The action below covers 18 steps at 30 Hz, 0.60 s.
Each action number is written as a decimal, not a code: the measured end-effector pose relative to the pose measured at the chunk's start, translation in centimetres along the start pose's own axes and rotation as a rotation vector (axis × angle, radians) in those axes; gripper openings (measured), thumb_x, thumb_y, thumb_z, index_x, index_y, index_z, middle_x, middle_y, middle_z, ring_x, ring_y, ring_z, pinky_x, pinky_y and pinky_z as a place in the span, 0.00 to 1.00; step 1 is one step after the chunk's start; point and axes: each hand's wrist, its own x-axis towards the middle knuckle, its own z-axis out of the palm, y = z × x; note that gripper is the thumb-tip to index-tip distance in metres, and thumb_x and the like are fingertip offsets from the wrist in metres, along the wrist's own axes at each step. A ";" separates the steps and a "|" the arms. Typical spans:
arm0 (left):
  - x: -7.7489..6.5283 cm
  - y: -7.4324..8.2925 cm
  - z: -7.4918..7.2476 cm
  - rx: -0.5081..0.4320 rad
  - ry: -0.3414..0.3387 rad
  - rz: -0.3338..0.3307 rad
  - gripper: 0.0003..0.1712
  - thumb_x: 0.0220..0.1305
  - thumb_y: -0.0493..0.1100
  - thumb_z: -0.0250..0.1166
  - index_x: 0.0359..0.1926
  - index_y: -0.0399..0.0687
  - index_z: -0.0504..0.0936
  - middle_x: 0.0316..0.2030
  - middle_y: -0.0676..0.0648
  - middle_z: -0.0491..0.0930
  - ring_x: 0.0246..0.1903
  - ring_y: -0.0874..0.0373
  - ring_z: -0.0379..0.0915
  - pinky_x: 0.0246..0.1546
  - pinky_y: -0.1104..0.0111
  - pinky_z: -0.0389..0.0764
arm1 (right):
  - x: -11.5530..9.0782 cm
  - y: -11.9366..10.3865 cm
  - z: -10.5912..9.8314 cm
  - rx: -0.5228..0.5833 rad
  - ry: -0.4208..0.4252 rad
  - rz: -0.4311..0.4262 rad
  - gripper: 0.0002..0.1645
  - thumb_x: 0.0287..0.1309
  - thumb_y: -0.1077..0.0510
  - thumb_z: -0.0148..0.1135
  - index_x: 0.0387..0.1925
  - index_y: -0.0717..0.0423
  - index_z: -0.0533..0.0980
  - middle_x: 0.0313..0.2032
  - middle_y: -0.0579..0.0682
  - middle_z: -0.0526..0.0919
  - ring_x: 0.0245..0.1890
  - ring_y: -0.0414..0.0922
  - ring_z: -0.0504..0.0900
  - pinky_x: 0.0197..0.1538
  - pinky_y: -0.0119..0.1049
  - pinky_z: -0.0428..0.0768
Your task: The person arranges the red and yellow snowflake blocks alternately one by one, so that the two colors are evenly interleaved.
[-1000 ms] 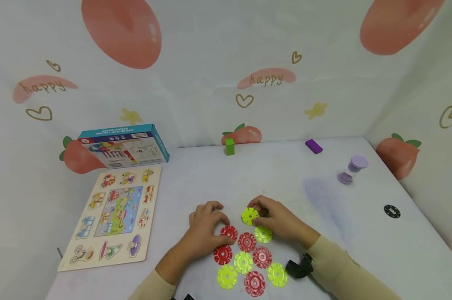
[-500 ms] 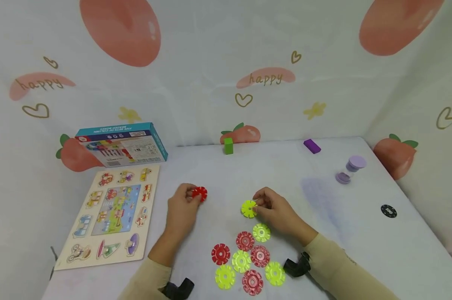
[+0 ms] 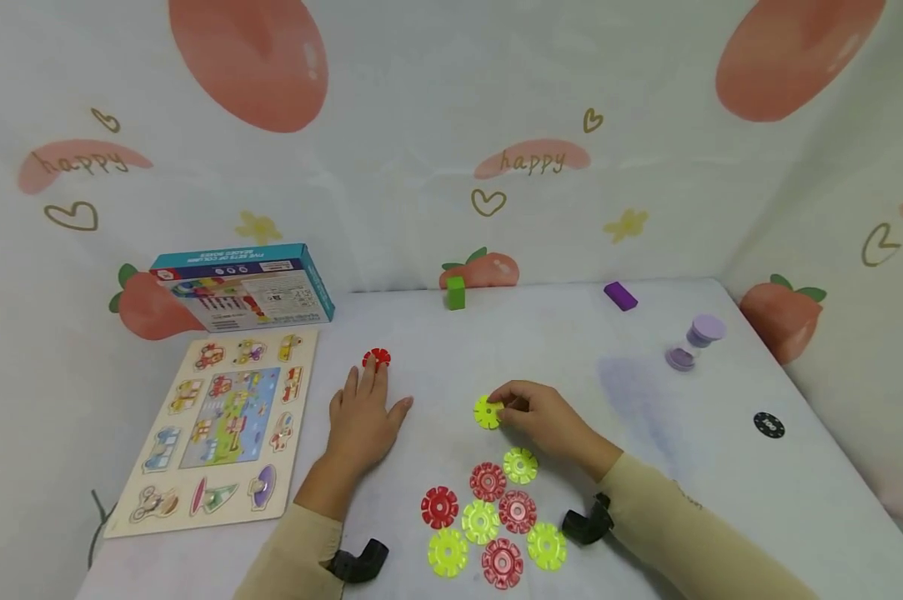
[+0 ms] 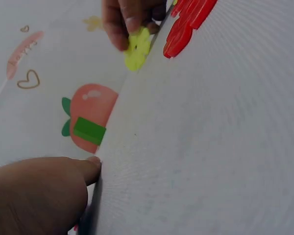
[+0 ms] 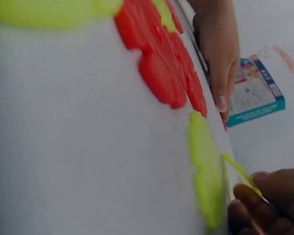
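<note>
My left hand point(image 3: 364, 427) lies with its fingers extended, fingertips on a red notched plastic disc point(image 3: 377, 355) right of the puzzle board. Part of that disc is covered by the fingers. My right hand point(image 3: 547, 418) pinches a yellow-green notched disc point(image 3: 485, 412) by its edge, between thumb and fingers. In the left wrist view this yellow-green disc point(image 4: 137, 53) is tilted up on edge. Below the hands lies a loose group of several red discs point(image 3: 439, 507) and yellow-green discs point(image 3: 546, 546), the nearest to my right hand being a yellow-green one point(image 3: 520, 465).
A wooden picture puzzle board point(image 3: 293, 454) lies at the left, with a teal box point(image 3: 319, 283) standing behind it. Toward the back are a green block point(image 3: 455, 293) and a purple block point(image 3: 620, 296). On the right stand a lilac hourglass point(image 3: 695, 342) and a black chip point(image 3: 769, 425).
My left hand picked a red disc from the group, carried it up and left, and laid it down, its fingers straightening. My right hand shifted slightly left with the yellow-green disc.
</note>
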 end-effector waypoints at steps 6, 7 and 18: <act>-0.6 -0.5 0.3 0.021 -0.004 -0.042 0.49 0.62 0.68 0.55 0.72 0.40 0.55 0.72 0.39 0.49 0.70 0.37 0.37 0.59 0.35 0.41 | 3.2 -2.3 0.8 -0.099 -0.151 -0.001 0.25 0.62 0.52 0.63 0.61 0.39 0.73 0.49 0.37 0.77 0.42 0.41 0.75 0.42 0.38 0.77; -0.7 -0.6 0.4 0.024 -0.003 -0.048 0.50 0.62 0.69 0.55 0.73 0.40 0.55 0.73 0.40 0.48 0.70 0.37 0.36 0.59 0.35 0.41 | 3.9 -2.7 0.9 -0.088 -0.173 0.000 0.27 0.61 0.51 0.63 0.62 0.39 0.72 0.50 0.38 0.76 0.43 0.41 0.75 0.43 0.38 0.77; -0.4 -1.3 0.7 0.015 0.038 -0.054 0.53 0.60 0.72 0.53 0.73 0.40 0.55 0.73 0.39 0.46 0.71 0.40 0.34 0.61 0.38 0.41 | 9.0 -4.7 2.0 -0.586 -0.176 -0.093 0.36 0.61 0.43 0.61 0.68 0.47 0.66 0.70 0.46 0.59 0.66 0.51 0.59 0.63 0.50 0.62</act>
